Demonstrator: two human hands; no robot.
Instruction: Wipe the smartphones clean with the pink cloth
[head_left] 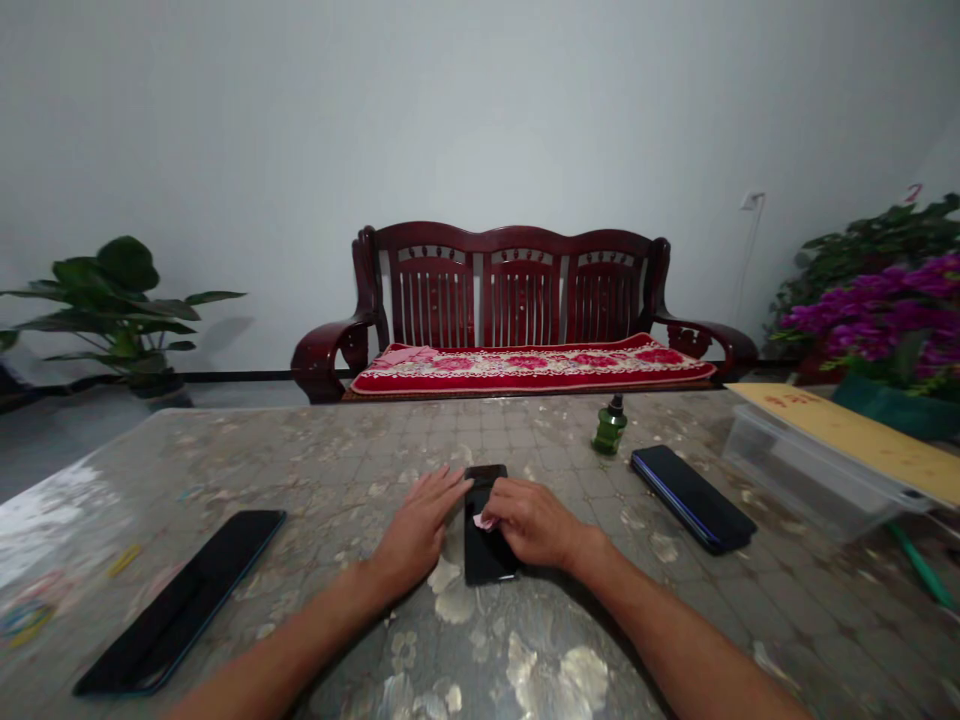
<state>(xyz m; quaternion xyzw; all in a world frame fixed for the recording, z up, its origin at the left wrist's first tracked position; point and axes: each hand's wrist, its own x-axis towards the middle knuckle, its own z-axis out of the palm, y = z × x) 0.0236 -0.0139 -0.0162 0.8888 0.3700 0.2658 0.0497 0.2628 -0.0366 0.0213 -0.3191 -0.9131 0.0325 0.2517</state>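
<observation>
A black smartphone (480, 570) lies flat on the table in front of me, its screen facing up. My right hand (529, 520) is closed around a small pink cloth (485, 521) and presses it on the middle of the screen. Most of the cloth is hidden under the fingers. My left hand (424, 520) rests at the phone's left side, fingers stretched out, with the fingertips touching its upper left edge.
Another black phone (184, 600) lies at the left. Stacked phones (694, 498) lie at the right, near a green spray bottle (609, 426). A clear plastic box (817, 485) with a yellow board (847, 425) on top stands at the far right. Beyond the table (300, 450) is a wooden bench (517, 290).
</observation>
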